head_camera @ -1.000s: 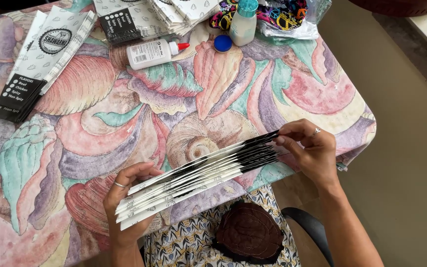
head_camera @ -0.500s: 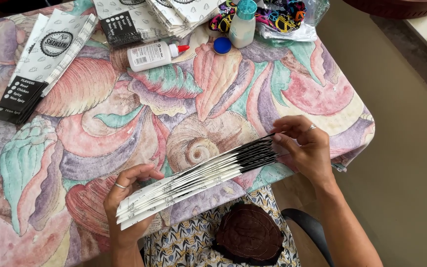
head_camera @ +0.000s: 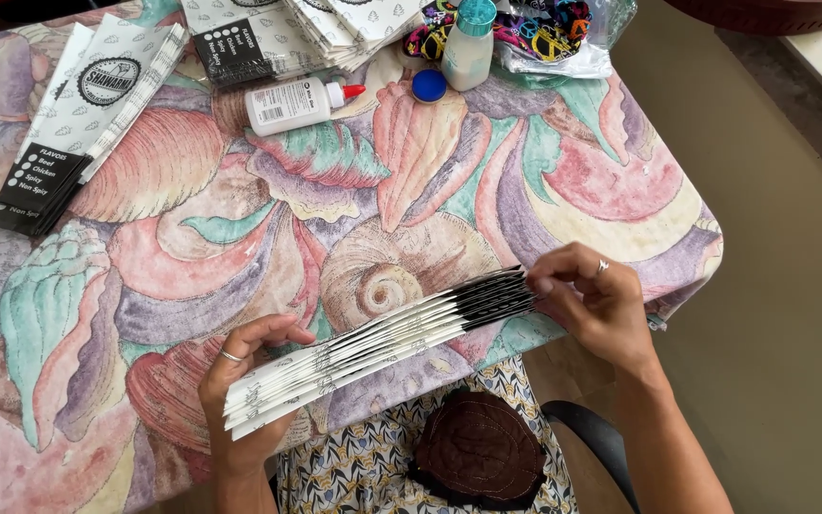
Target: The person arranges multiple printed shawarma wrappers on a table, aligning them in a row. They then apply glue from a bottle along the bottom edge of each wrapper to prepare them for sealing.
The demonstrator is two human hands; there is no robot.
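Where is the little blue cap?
The blue cap lies at the table's far edge, between the white glue bottle and the teal-topped bottle.

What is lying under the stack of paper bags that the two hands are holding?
Under the stack of paper bags lies the shell-patterned tablecloth, at the table's near edge. The strip directly beneath is covered and cannot be seen.

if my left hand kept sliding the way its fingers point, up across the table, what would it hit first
Probably nothing for a good stretch. The left hand, holding one end of the stack of paper bags, points over bare shell-print tablecloth. Farther on lies the white glue bottle, though depth is hard to judge.
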